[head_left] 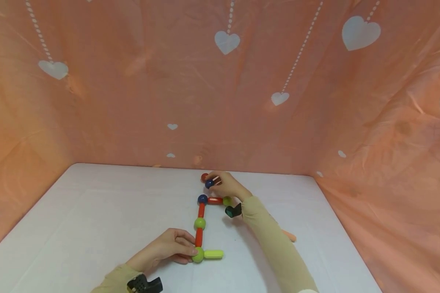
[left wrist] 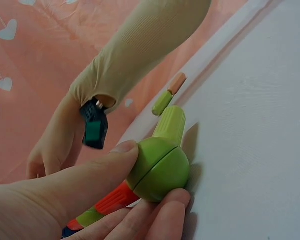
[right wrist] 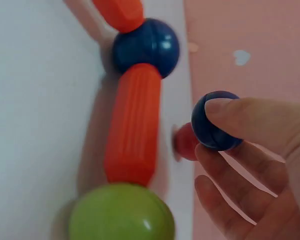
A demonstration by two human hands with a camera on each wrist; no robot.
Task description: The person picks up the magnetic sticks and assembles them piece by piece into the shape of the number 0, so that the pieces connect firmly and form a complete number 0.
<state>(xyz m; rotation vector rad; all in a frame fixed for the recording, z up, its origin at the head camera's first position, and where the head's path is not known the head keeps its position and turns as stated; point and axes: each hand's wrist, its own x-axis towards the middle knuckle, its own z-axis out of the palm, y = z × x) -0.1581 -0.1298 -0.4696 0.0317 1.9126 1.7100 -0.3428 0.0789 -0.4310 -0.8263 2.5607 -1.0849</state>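
On the white table lies a chain of toy rods and balls. My left hand (head_left: 174, 246) pinches the green ball (left wrist: 158, 170) at its near end between thumb and fingers. From that ball a light green rod (head_left: 214, 254) sticks out to the right, and a red rod (head_left: 199, 237) runs away to a middle green ball (head_left: 199, 223). Another red rod leads to a blue corner ball (head_left: 203, 199), then a red rod (right wrist: 133, 125) goes right to a green ball (right wrist: 122, 215). Above the table's far side, my right hand (head_left: 229, 186) pinches a loose blue ball (right wrist: 217, 120).
A red ball (head_left: 204, 177) sits near the table's back edge, just behind the right hand. Right of the chain lie an orange rod (left wrist: 177, 83) and a green rod (left wrist: 162, 103), partly behind the right forearm in the head view. Orange cloth (head_left: 190, 101) hangs around the table.
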